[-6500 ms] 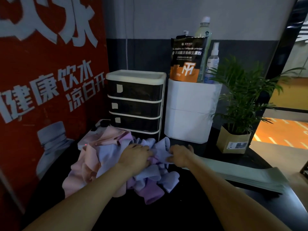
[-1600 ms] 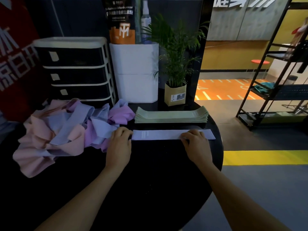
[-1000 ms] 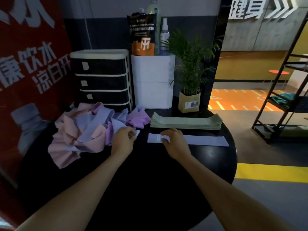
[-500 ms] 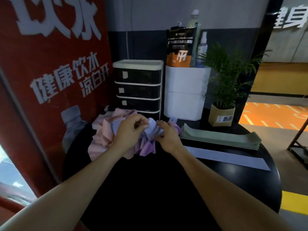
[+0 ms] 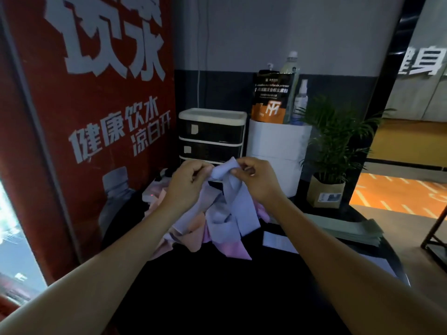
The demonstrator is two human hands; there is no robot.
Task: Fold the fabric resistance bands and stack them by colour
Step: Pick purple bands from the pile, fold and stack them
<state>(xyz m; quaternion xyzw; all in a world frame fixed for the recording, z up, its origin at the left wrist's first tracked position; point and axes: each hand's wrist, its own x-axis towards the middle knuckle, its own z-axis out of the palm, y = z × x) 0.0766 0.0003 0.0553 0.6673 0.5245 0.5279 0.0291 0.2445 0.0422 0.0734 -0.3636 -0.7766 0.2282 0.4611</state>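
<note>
Dim indoor light leaves the black table (image 5: pixel 217 298) nearly featureless, its surface swallowing all detail. Brighter daylight spills in from the window (image 5: pixel 9 238) at far left, blown out, and from the orange floor (image 5: pixel 396 192) at right. Wide-angle distortion bends the red poster (image 5: pixel 84 117) and stretches both forearms; the picture is soft and grainy throughout.

- A tall red panel (image 5: pixel 92 122) printed with large white Chinese characters fills the left side.
- Behind, a pale grey wall (image 5: pixel 278 30) above a dark band.
- Daylight glows through glazing at the lower left (image 5: pixel 12 238).
- A round black tabletop (image 5: pixel 217 286) sits in dim light.
- Orange floor with white markings (image 5: pixel 399 194) lies to the right, possibly a gym area.
</note>
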